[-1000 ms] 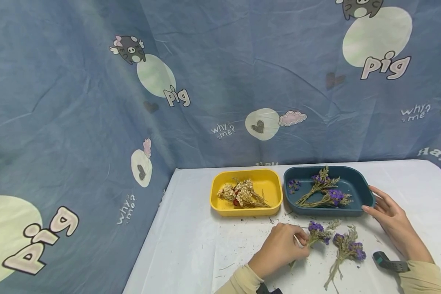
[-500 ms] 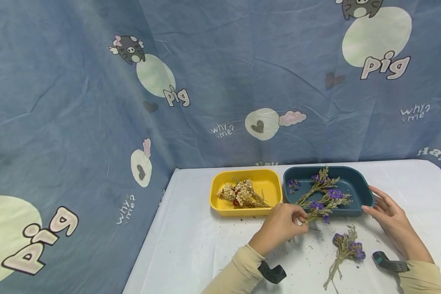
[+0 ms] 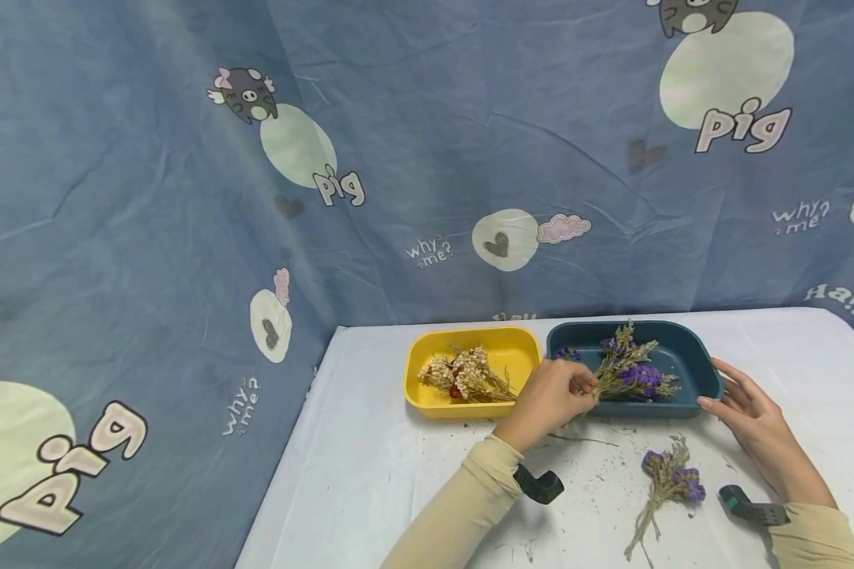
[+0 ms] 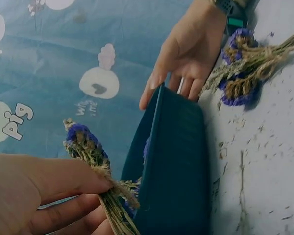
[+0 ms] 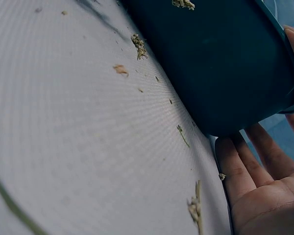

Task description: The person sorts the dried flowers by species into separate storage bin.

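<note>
My left hand point(image 3: 551, 397) pinches the stems of a dried purple flower bunch point(image 4: 90, 147), tied with twine, over the near left part of the dark blue tray point(image 3: 672, 410). In the head view its blooms overlap the purple bunches lying in the tray, so they are hard to tell apart. At the tray's right end, my right hand point(image 3: 757, 431) touches the rim with its thumb. The other fingers point(image 5: 264, 154) extend against the end wall. Another twine-tied purple bunch point(image 3: 672, 480) lies on the white table in front of the tray.
A yellow tray point(image 3: 462, 412) with cream and red dried flowers point(image 3: 470, 373) stands left of the blue one. Loose stems and crumbs point(image 5: 139, 47) litter the white table point(image 3: 349, 442). A blue printed cloth point(image 3: 398, 158) hangs behind.
My left hand has lifted the purple flower bunch from the table and carried it forward over the blue tray. My right hand has stayed at the tray's right end.
</note>
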Demonstrator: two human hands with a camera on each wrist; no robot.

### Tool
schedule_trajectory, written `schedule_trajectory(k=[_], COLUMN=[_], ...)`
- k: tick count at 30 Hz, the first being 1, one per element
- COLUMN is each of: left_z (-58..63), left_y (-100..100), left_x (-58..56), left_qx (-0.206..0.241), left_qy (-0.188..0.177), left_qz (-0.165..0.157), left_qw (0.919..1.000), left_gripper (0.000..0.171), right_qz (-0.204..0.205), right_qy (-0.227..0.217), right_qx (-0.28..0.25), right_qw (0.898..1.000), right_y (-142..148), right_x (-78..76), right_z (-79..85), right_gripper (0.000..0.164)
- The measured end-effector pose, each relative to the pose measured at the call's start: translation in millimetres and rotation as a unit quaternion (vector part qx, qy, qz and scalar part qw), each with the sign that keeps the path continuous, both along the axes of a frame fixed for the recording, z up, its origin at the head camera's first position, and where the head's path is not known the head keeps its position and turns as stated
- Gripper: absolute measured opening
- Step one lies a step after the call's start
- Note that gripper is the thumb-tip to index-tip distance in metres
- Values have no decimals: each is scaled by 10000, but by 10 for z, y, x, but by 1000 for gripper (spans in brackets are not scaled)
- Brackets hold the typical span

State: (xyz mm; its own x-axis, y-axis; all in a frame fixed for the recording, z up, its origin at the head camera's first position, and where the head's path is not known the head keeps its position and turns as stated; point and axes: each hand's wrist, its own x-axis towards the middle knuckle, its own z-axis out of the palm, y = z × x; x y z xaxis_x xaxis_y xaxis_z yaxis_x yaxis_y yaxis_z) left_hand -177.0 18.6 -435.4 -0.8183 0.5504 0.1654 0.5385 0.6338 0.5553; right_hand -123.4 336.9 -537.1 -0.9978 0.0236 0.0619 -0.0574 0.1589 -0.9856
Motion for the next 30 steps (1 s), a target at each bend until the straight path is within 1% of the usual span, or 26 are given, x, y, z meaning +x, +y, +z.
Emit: schedule_trajectory(k=[2, 7, 13, 20, 26, 30], left_z=[13, 42, 39, -6, -64, -128], left_y=[23, 94, 205, 349, 483, 542], left_x=[-49, -156, -266, -368, -440, -457], left_qx=[-49, -45, -306, -621, -886, -1099], left_qy=[65, 39, 204, 132, 0, -117], left_qz=[37, 78, 87, 134, 345, 443], left_qw=[10000, 10000, 9993, 9979, 9955, 9929], left_gripper=[11, 9, 10, 7, 8, 12], right_qz=[5, -10, -13, 37, -18, -17], right_qy=[1, -16, -63, -35, -34, -70], right_qx=[76, 130, 104, -62, 27, 66], right_qw=[10000, 9999, 9999, 10000, 10000, 10000], right_y=[3, 0, -9, -12, -2, -5], right_x=[-2, -1, 17, 8, 6, 3], right_z=[3, 8, 11, 9, 10, 9], right_gripper=[75, 75, 74, 75, 75, 75])
